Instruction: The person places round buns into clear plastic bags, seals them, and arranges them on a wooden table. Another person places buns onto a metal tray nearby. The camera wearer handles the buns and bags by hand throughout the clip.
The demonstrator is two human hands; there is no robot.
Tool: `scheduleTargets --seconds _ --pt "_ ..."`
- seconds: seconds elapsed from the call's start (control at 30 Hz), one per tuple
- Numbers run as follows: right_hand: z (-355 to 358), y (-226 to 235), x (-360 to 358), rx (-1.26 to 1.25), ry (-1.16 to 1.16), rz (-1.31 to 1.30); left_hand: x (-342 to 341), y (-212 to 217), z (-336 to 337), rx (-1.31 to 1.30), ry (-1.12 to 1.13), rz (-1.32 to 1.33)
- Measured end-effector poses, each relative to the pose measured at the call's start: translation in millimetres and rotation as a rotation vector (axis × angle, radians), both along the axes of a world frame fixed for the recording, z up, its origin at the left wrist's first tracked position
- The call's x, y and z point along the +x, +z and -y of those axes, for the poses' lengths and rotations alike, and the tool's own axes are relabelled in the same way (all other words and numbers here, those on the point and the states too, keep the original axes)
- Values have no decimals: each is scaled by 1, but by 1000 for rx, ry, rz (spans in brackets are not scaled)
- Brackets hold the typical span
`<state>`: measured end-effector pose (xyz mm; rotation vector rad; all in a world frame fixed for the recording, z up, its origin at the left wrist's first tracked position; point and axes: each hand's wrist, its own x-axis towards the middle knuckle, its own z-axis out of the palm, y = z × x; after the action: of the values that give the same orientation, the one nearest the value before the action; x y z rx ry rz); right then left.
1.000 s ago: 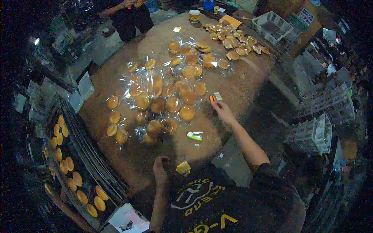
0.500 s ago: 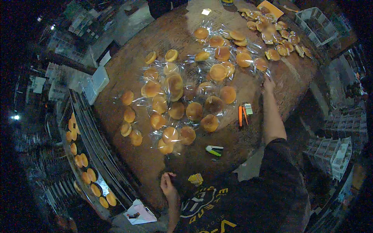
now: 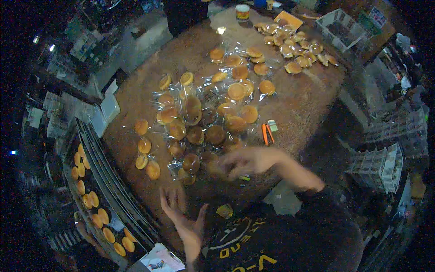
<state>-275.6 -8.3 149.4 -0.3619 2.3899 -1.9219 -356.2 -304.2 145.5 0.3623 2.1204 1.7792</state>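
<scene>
My left hand [image 3: 185, 217] is at the table's near edge, fingers spread and nothing in them, just short of the nearest wrapped buns. Motion smears my right hand [image 3: 248, 161], which reaches in over the near right side of the spread; whether its fingers hold anything is hidden. Below it the green end of a small stapler [image 3: 244, 178] peeks out. Round golden buns in clear plastic bags cover the middle of the table, among them a wrapped bun [image 3: 191, 162] close to both hands and an upright oval bun [image 3: 193, 111].
Orange-handled cutters [image 3: 268, 134] lie right of the buns. A heap of smaller wrapped buns [image 3: 299, 49] fills the far right, by a white crate [image 3: 343, 29]. A tub [image 3: 242, 13] stands at the far edge. Left, stacked dark trays [image 3: 106, 177] adjoin bare buns [image 3: 93, 198].
My right hand has come back from the far right wrapped buns to the near ones. My left hand has opened from a closed shape and shifted left. The view has turned slightly.
</scene>
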Motion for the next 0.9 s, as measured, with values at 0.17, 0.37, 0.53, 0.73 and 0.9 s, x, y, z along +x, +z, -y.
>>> scheduleTargets --seconds 0.17,0.37,0.53,0.73,0.9 --pt "119 13 -12 -216 281 -20 -16 6 96 -54 -578 220" --pt "185 16 -10 -269 -224 22 -10 -58 137 534 -838 930" --pt "266 -29 -4 -443 -838 223 -1 -48 159 234 -250 236" --pt "320 -69 10 -356 -1222 -136 8 -28 153 180 -364 -25" --pt "315 -80 22 -231 -1079 -284 33 -16 144 196 -358 277"
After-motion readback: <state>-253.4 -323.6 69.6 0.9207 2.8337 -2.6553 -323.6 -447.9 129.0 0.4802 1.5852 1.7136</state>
